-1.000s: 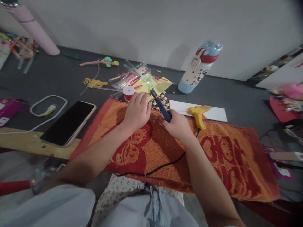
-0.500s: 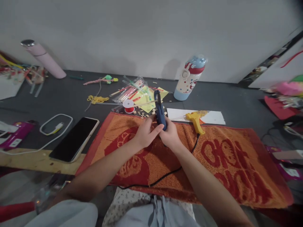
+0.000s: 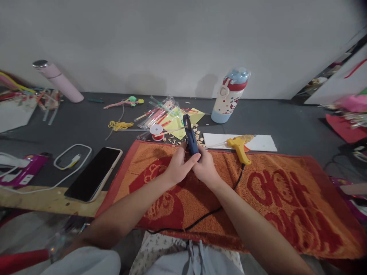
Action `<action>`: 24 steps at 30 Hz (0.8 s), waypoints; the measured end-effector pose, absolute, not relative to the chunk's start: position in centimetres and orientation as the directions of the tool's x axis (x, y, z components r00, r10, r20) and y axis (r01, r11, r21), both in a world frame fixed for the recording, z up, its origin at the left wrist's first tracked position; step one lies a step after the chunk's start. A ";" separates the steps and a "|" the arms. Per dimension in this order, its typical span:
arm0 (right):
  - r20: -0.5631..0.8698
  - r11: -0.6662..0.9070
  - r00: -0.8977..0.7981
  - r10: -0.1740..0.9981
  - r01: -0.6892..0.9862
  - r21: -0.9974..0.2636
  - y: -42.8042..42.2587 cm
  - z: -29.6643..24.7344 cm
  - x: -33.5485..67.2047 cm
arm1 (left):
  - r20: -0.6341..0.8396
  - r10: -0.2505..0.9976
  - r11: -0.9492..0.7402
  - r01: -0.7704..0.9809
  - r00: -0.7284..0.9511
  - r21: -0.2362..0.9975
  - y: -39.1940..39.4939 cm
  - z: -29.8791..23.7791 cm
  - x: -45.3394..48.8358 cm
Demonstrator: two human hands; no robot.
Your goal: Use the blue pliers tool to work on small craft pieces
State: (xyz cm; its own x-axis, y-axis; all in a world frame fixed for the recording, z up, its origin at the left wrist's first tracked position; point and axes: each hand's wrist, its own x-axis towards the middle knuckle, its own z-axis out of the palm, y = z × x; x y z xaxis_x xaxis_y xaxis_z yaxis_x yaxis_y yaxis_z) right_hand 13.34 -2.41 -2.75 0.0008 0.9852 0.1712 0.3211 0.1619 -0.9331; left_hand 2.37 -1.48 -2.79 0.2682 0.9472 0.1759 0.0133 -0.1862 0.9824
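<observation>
Both my hands are wrapped round a dark blue hand cutter (image 3: 190, 135), held upright over the near edge of the table clutter. My left hand (image 3: 179, 165) closes on it from the left, thumb across its lower part. From the right, my right hand (image 3: 205, 165) grips the same handles. A thin wooden stick (image 3: 173, 131) runs leftward from the cutter's head, past a spool of red thread (image 3: 156, 131). Small cut wood pieces (image 3: 198, 134) lie around the head. Below my hands spreads an orange and red towel (image 3: 223, 191).
A yellow glue gun (image 3: 239, 148) rests on a white board (image 3: 263, 142), its black cord crossing the towel. Behind stand a cartoon bottle (image 3: 230, 95) and a pink flask (image 3: 61, 82). A phone (image 3: 94, 173) and white cable (image 3: 59, 156) lie left. Yellow paper (image 3: 179, 131) is under plastic-wrapped sticks.
The cutter's head has tipped slightly left and down, and more wood pieces show beside it. The camera view has shifted a little. Both hands keep their grip.
</observation>
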 end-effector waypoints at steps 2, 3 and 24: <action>0.169 0.159 0.002 0.986 0.330 -0.930 -2.4 -2.8 13.4 | 0.190 0.944 -0.204 0.026 0.268 0.979 -1.5 -2.8 2.3; 0.167 0.157 0.003 0.986 0.337 -0.928 -2.4 -2.8 13.4 | 0.195 0.944 -0.212 0.036 0.266 0.977 -1.5 -2.8 2.3; 0.168 0.159 -0.006 0.986 0.350 -0.923 -2.4 -2.9 13.3 | 0.206 0.943 -0.232 0.073 0.261 0.970 -1.5 -3.0 2.2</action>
State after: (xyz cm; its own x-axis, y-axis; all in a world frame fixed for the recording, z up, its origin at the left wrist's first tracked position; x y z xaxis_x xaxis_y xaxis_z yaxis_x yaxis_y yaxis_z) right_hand 13.34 -2.42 -2.94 -0.0062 0.9858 0.1679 0.3497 0.1595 -0.9232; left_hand 2.23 -1.52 -2.99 0.2606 0.9431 0.2063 0.0726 -0.2322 0.9700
